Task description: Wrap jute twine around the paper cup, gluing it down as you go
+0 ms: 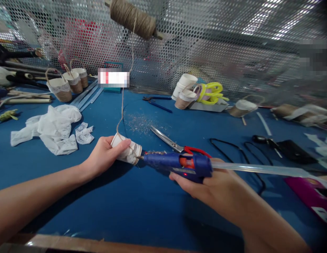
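My left hand [104,154] is closed around a small white paper cup [128,151] lying on its side just above the blue table [132,211]. Brown twine [122,105] runs from the cup's mouth up to a spool [133,17] hanging at the top. My right hand [205,184] grips a blue hot glue gun [179,165]. The gun's nozzle touches the cup's base end. A clear glue stick [258,169] juts out of the back of the gun.
Red-handled scissors [176,143] lie just behind the gun. White lace scraps [52,128] sit at left, finished twine-wrapped cup baskets [65,86] at back left, stacked paper cups [184,89] at back centre. Black cables [239,154] and a pink box [311,196] lie at right. A perforated metal screen [218,45] closes the back.
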The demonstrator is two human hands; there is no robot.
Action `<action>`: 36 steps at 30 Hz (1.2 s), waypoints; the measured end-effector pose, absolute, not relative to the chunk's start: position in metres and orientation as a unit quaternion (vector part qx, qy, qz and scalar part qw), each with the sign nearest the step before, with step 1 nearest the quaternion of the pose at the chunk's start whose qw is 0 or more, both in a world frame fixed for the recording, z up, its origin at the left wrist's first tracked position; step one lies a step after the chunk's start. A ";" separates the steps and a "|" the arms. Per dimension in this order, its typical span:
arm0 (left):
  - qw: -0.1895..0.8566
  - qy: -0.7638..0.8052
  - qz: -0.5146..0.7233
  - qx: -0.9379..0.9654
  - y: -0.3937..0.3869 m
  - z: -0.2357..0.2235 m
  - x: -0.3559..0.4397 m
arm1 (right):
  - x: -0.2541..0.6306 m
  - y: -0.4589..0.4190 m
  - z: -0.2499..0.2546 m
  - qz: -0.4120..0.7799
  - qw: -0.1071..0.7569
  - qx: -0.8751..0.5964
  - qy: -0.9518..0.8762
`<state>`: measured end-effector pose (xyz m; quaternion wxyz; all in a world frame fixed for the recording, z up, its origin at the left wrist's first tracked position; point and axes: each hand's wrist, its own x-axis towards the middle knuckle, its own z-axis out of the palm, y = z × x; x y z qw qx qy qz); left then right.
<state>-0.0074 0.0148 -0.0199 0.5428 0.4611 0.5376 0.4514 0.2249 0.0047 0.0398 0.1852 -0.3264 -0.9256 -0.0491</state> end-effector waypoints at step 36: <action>0.484 0.498 0.497 0.520 0.004 0.000 -0.010 | 0.255 0.110 0.005 0.216 0.217 -0.747 -0.590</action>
